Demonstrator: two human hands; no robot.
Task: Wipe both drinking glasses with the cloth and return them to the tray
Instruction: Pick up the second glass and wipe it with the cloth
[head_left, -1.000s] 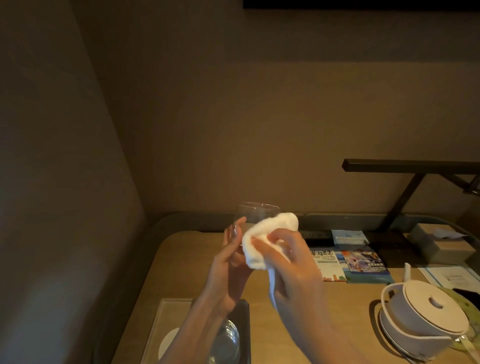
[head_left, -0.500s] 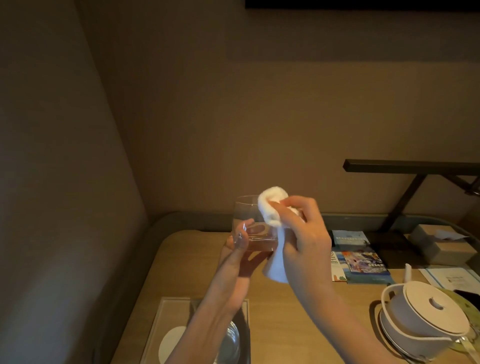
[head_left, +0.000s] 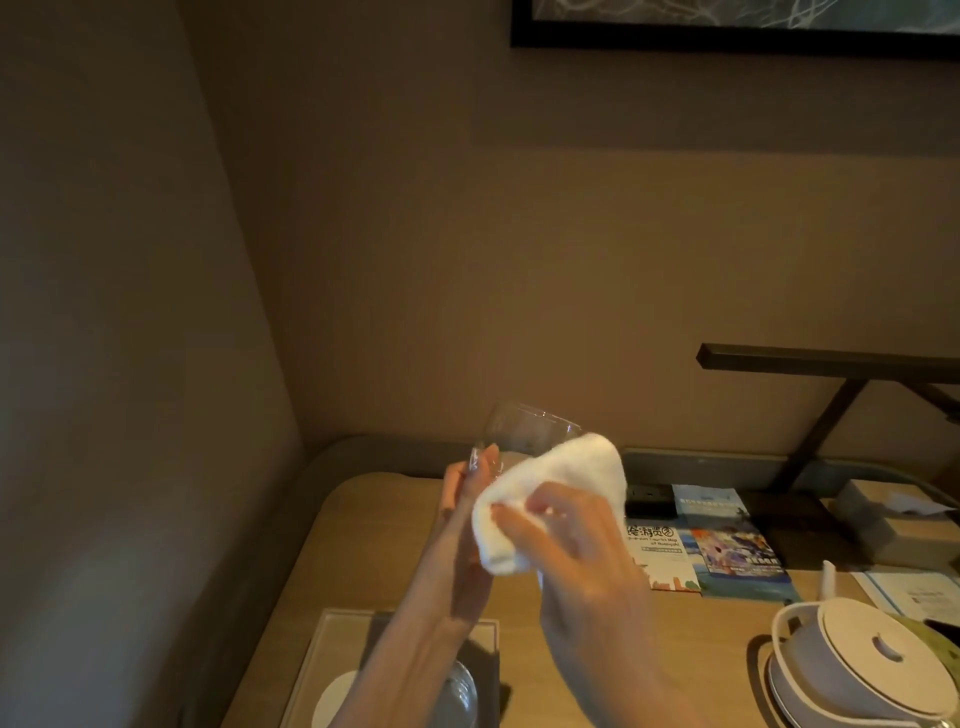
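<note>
A: Clear drinking glass (head_left: 524, 434): where is it?

B: Raised above the light wooden surface (head_left: 332, 551), in my left hand (head_left: 460, 525). My left fingers (head_left: 480, 467) wrap its lower side. Rim tilted up and to the right. Only the upper part shows; the rest is behind the cloth.

A: And the cloth?

B: White folded terry cloth (head_left: 550, 499), pressed against the near side of the glass by my right hand (head_left: 576, 551). My right fingers (head_left: 519, 519) are clenched on it, pinching a fold at its lower left.

A: Second glass?

B: Second clear glass (head_left: 457, 693) stands in the clear rectangular tray (head_left: 317, 660) at the bottom edge, partly hidden by my left forearm. A round white coaster (head_left: 337, 696) lies just beside it on the left, in the same tray.

A: Other items noted?

B: Right of my hands: colourful printed leaflets (head_left: 711, 551) flat on the surface, a white lidded kettle (head_left: 857, 665) at the lower right, a pale tissue box (head_left: 898, 525) farther back. A dark lamp arm (head_left: 831, 358) spans above them. Dark picture frame (head_left: 727, 36) on the wall at top.
</note>
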